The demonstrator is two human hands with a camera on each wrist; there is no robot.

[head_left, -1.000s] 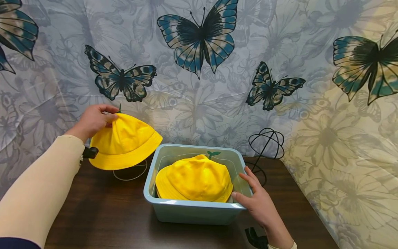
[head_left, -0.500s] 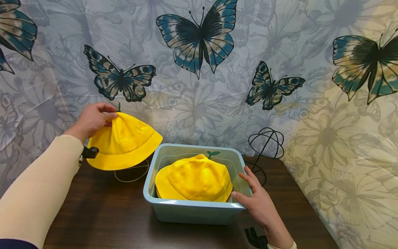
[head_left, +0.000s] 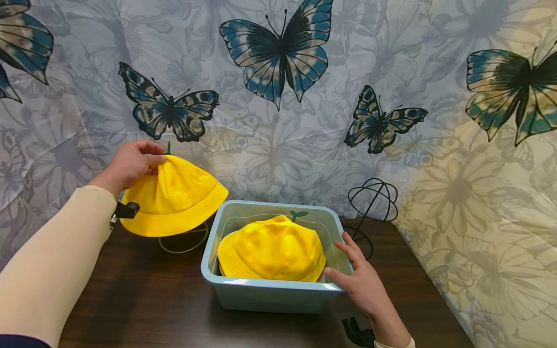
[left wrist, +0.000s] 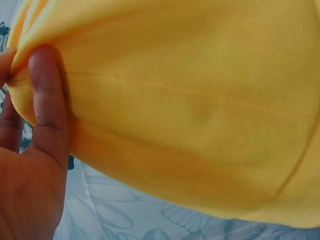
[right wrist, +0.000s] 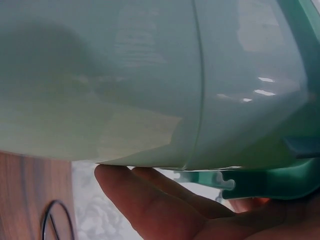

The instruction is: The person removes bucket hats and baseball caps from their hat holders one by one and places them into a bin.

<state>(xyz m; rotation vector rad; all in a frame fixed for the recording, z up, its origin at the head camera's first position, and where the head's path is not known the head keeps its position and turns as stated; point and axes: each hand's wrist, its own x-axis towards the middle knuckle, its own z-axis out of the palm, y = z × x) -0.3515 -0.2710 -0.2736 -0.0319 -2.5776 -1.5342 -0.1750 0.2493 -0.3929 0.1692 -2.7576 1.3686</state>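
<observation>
My left hand (head_left: 129, 166) pinches the crown of a yellow bucket hat (head_left: 180, 193), just beside its small green sprout (head_left: 168, 148). That hat is above the left of the table, its brim hanging tilted. The left wrist view shows the fabric gathered at my fingers (left wrist: 46, 85). A second yellow hat (head_left: 278, 251) with a sprout lies inside a pale blue-green plastic basin (head_left: 270, 297). My right hand (head_left: 363, 282) holds the basin's front right corner, thumb over the rim. In the right wrist view its fingers (right wrist: 142, 200) lie along the outside of the wall.
A black wire hat stand (head_left: 372, 200) is on the dark wooden table (head_left: 143, 295), behind the basin at the right. The pale ring base (head_left: 184, 249) of another stand shows below the held hat. A butterfly-print cloth (head_left: 278, 140) hangs behind the table.
My left hand and the hat it holds have risen very slightly. The right hand, the basin and the hat in it look unmoved.
</observation>
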